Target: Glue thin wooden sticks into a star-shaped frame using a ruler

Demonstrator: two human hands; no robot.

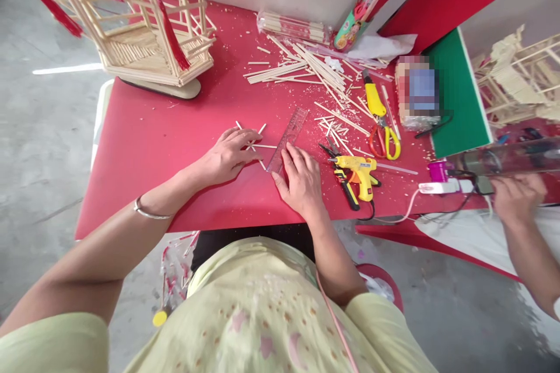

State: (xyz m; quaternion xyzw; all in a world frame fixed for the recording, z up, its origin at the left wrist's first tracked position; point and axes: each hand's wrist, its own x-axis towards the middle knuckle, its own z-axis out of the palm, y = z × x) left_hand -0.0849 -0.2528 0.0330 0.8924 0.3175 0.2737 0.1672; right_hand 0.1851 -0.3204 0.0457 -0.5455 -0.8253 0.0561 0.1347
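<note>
Thin wooden sticks (264, 146) lie crossed in a star shape on the red tabletop, just ahead of my left hand (230, 156). That hand is closed over their middle, its thumb and fingers holding them down, so part of the crossing is hidden. A clear plastic ruler (292, 128) lies slantwise across the right ends of the sticks. My right hand (301, 178) grips the ruler's near end, thumb at its lower edge and fingers pressed on top.
A stick-built pavilion model (149, 52) stands back left. Loose sticks (306, 67) are scattered behind the ruler. Rightward lie a yellow glue gun (359, 172), pliers (347, 186), scissors (385, 139) and a yellow cutter (374, 98). A co-worker's hand (518, 195) is beside a power strip (444, 186).
</note>
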